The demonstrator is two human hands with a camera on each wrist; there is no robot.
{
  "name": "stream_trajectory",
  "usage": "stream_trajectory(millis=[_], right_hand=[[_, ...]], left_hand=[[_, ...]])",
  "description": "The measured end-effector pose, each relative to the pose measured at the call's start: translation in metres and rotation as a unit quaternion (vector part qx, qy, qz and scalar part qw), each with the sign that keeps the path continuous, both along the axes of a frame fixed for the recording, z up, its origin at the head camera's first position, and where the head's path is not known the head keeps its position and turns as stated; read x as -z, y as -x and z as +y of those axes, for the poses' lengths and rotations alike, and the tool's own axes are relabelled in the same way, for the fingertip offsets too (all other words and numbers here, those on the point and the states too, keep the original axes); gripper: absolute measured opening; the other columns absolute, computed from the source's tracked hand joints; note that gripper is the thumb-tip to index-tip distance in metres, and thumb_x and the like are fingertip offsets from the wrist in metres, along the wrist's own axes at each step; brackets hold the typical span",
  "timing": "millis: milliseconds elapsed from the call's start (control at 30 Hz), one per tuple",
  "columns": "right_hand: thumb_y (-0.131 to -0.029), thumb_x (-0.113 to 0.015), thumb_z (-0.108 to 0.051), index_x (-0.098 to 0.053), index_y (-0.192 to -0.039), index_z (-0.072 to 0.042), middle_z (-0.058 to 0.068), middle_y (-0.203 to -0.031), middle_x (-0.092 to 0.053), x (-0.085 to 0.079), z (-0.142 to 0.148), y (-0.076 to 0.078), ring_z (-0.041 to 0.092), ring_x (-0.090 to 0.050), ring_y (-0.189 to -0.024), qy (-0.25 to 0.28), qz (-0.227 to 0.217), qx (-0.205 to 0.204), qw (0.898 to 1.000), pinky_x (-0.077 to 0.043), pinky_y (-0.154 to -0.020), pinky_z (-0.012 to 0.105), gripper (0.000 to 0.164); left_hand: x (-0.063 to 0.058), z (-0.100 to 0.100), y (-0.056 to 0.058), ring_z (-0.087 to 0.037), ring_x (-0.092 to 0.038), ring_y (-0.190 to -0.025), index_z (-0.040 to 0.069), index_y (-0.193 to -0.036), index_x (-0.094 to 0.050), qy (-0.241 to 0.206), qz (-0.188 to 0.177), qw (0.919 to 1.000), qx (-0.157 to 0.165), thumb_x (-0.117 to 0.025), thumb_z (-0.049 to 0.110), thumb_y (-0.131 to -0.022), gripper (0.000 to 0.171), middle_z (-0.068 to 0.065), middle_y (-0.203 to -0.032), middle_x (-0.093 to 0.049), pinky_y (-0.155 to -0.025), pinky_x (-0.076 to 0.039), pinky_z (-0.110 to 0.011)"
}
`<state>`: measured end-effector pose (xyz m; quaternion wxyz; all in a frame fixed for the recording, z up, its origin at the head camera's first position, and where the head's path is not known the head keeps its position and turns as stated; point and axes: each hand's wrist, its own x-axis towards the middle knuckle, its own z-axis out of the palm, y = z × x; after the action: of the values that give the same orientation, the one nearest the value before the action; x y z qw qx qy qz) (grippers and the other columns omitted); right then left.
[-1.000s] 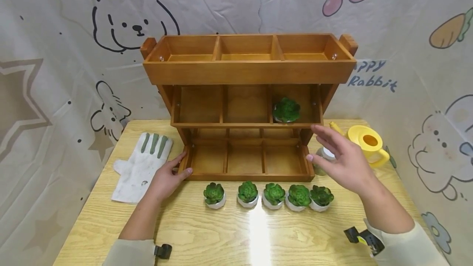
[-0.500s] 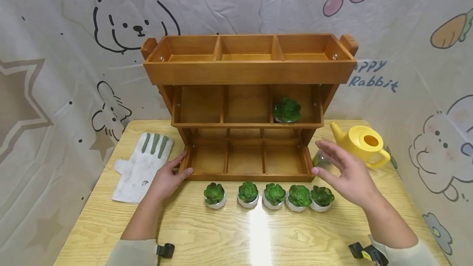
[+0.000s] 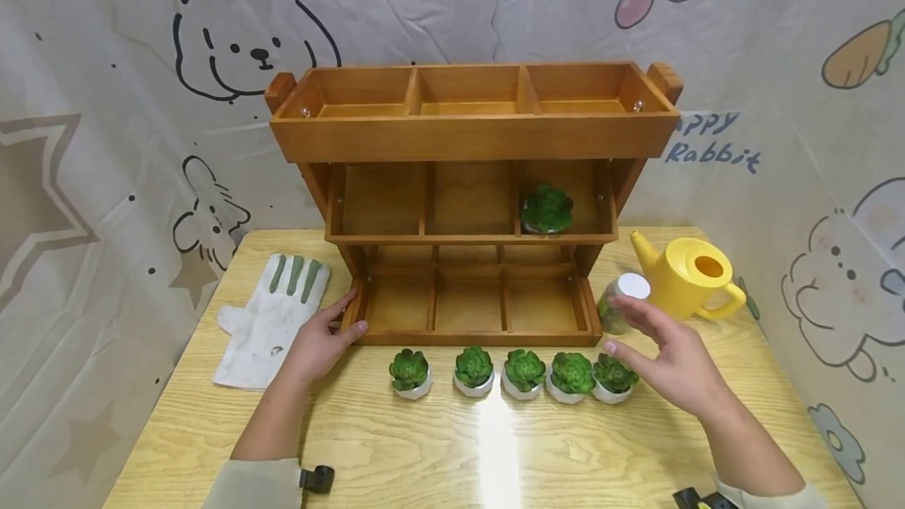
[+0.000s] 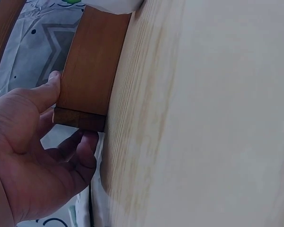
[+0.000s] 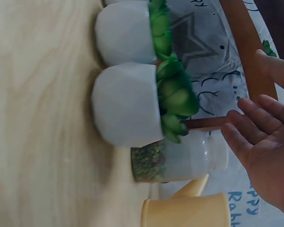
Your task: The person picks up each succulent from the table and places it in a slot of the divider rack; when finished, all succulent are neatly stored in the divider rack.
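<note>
My left hand (image 3: 324, 346) grips the left end of the bottom tier of a brown wooden plant shelf (image 3: 481, 140). In the left wrist view its thumb lies on one face of the corner (image 4: 87, 71), with the fingers curled at the end. My right hand (image 3: 675, 364) hovers right of the shelf, fingers apart and holding nothing. Closest to it are a dark-green potted succulent (image 3: 613, 378) in a white pot (image 5: 128, 104) and a white-lidded clear jar (image 3: 622, 301) of green bits. Another succulent (image 3: 547, 210) sits in the middle tier's right compartment.
Several more potted succulents (image 3: 525, 374) form a row before the shelf. A yellow watering can (image 3: 689, 277) stands at the back right. On the left lies a white glove (image 3: 272, 328) with green-striped fingers. A printed cloth (image 3: 438, 6) hangs behind the table.
My right hand has moved down and slightly right, away from the shelf's right end, so the jar's lid shows more fully. The left hand stays at the shelf's left end.
</note>
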<state>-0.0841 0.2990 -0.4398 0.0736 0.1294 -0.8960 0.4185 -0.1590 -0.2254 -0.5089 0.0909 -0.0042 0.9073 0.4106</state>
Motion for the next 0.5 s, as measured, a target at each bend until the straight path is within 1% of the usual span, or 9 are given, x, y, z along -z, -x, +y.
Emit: stream_trajectory(millis=[100, 267, 500], right_hand=[[-0.092, -0.083, -0.019, -0.054, -0.149, -0.011, 0.013, -0.143, -0.061, 0.006, 0.002, -0.003, 0.041, -0.058, -0.128, -0.002, -0.011, 0.003, 1.0, -0.036, -0.1, 0.005, 0.064], [-0.092, -0.083, -0.026, -0.055, -0.148, -0.014, 0.012, -0.143, -0.062, 0.014, 0.005, -0.008, 0.041, -0.059, -0.128, -0.014, -0.041, 0.004, 0.999, -0.033, -0.098, 0.003, 0.064], [-0.09, -0.084, -0.031, -0.052, -0.151, -0.012, 0.009, -0.146, -0.06, 0.026, 0.01, -0.011, 0.043, -0.055, -0.131, -0.026, -0.069, -0.025, 0.997, -0.028, -0.101, 0.003, 0.072]], left_hand=[[0.0, 0.0, -0.001, -0.043, -0.057, -0.125, 0.027, -0.164, -0.036, 0.0, 0.001, 1.0, -0.003, -0.067, 0.047, -0.101, 0.073, -0.022, -0.157, -0.044, -0.101, -0.048, -0.057], [0.0, 0.0, -0.001, -0.042, -0.058, -0.124, 0.027, -0.163, -0.036, -0.003, 0.002, 1.0, -0.004, -0.067, 0.047, -0.101, 0.073, -0.022, -0.157, -0.044, -0.1, -0.049, -0.056], [0.0, -0.001, 0.0, -0.043, -0.057, -0.125, 0.025, -0.164, -0.035, -0.001, 0.004, 1.0, 0.002, -0.066, 0.05, -0.101, 0.075, -0.023, -0.158, -0.043, -0.1, -0.048, -0.057]])
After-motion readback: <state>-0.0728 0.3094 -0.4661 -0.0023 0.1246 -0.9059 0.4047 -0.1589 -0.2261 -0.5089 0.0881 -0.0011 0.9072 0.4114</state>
